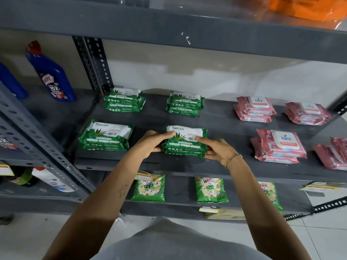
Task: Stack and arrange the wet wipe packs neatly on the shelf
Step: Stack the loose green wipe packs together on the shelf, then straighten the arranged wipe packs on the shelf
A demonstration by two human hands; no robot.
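On the grey shelf (225,126) a stack of green Origami wet wipe packs (185,141) sits near the front edge. My left hand (152,142) presses its left side and my right hand (217,150) holds its right side. Another green stack (106,137) lies to the left, and two green stacks stand at the back, one at left (124,100) and one at centre (185,104). Pink Kara wipe stacks lie to the right: two at the back (254,109) (308,113), one in front (279,147), and loose pink packs (336,154) at the far right edge.
A blue toilet cleaner bottle (50,74) stands on the neighbouring shelf at left. Green Wheel detergent sachets (149,188) (211,190) lie on the shelf below. A slotted upright post (93,62) divides the two shelf units. An upper shelf board (169,29) overhangs.
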